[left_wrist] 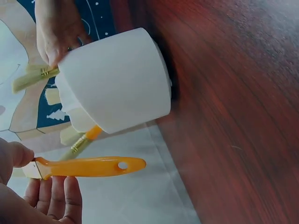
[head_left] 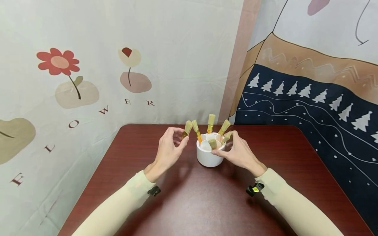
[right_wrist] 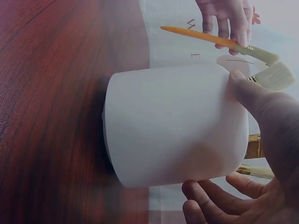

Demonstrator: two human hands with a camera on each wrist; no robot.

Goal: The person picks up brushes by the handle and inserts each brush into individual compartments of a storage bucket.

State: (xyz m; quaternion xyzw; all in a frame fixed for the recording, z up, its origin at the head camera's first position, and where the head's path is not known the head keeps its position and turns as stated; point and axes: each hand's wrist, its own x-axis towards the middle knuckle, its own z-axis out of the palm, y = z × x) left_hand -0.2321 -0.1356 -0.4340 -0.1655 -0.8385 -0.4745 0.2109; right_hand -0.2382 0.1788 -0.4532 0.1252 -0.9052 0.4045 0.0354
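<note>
My left hand (head_left: 168, 148) pinches a flat paintbrush (left_wrist: 93, 167) by the metal band below its bristles. In the left wrist view its orange handle hangs free, beside the round white brush holder (head_left: 209, 160). My right hand (head_left: 240, 151) grips the holder near its rim, thumb on the near side and fingers on the far side. Several more paintbrushes (head_left: 211, 122) stand in the holder's compartments, bristles up and fanned outward. One brush (head_left: 213, 143) leans at the front rim near my right thumb.
The holder stands on a dark red wooden table (head_left: 183, 196), toward its back edge. Behind it hangs a pale cloth (head_left: 183, 65) with flowers and letters. A navy cloth (head_left: 295, 111) with white trees hangs to the right. Black bands (head_left: 154, 190) circle both wrists.
</note>
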